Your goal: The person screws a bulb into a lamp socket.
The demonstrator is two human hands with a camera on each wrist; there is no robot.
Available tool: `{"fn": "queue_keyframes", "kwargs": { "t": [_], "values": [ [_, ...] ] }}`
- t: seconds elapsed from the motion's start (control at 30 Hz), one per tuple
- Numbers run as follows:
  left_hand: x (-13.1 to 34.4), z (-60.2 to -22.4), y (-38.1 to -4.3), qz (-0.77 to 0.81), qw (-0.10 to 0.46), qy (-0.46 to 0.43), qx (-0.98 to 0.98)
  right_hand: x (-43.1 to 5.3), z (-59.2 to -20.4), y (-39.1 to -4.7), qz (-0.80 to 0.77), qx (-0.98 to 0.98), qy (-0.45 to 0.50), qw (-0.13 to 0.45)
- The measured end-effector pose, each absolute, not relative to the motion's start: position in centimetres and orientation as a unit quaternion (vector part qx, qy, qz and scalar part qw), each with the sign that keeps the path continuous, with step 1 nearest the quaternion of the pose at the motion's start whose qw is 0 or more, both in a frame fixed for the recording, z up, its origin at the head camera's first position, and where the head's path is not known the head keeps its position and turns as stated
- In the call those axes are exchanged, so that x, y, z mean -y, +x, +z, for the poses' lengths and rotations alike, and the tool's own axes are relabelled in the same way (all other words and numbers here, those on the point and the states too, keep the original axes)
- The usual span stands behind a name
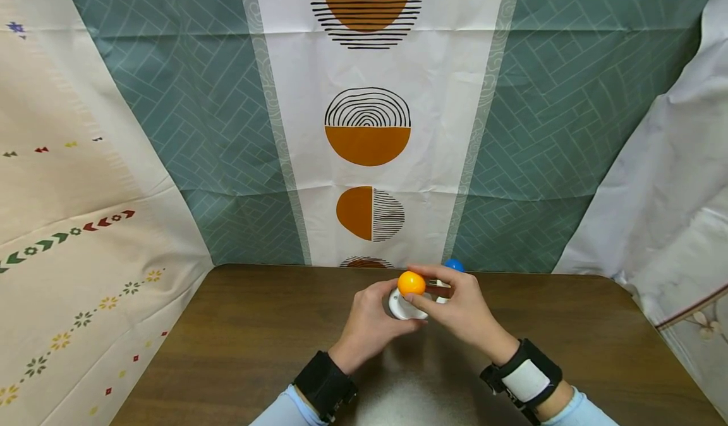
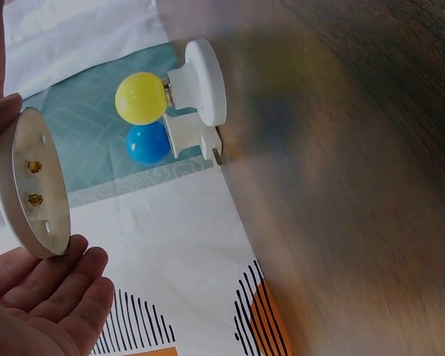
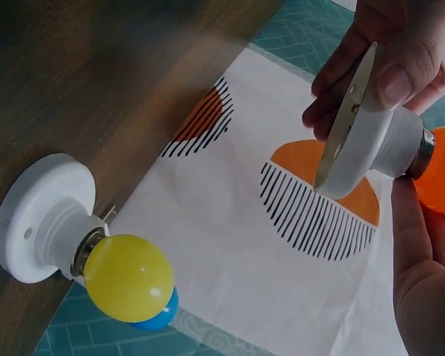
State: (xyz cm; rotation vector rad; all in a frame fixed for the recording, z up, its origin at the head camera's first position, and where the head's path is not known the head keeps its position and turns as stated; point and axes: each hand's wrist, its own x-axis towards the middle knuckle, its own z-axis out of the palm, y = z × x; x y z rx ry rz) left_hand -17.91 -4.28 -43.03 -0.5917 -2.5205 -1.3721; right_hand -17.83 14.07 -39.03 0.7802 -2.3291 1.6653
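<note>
My left hand (image 1: 375,315) grips a white bulb holder (image 1: 402,307) by its round base, lifted above the table. In the left wrist view the base's underside (image 2: 41,189) shows two brass screws. An orange bulb (image 3: 439,172) sits at the holder's mouth, its metal collar against the socket; how far it is screwed in cannot be told. My right hand (image 1: 463,303) pinches this bulb between thumb and fingers. Beyond my hands, a yellow bulb (image 3: 130,276) stands in a second white holder (image 3: 41,222) on the table, beside a blue bulb (image 1: 454,265).
The blue bulb sits in a white angular holder (image 2: 189,133) near the table's back edge. A patterned cloth (image 1: 366,66) hangs behind the brown wooden table (image 1: 256,325), with pale cloths (image 1: 85,287) at both sides.
</note>
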Motion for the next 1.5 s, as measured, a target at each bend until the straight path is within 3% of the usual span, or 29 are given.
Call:
{"fn": "queue_keyframes", "kwargs": {
  "t": [1.5],
  "values": [
    [4.38, -43.11, -17.84, -0.461, 0.097, -0.196, 0.860, -14.25, -38.83, -17.67, 0.546, 0.792, 0.265, 0.072]
  ]
}}
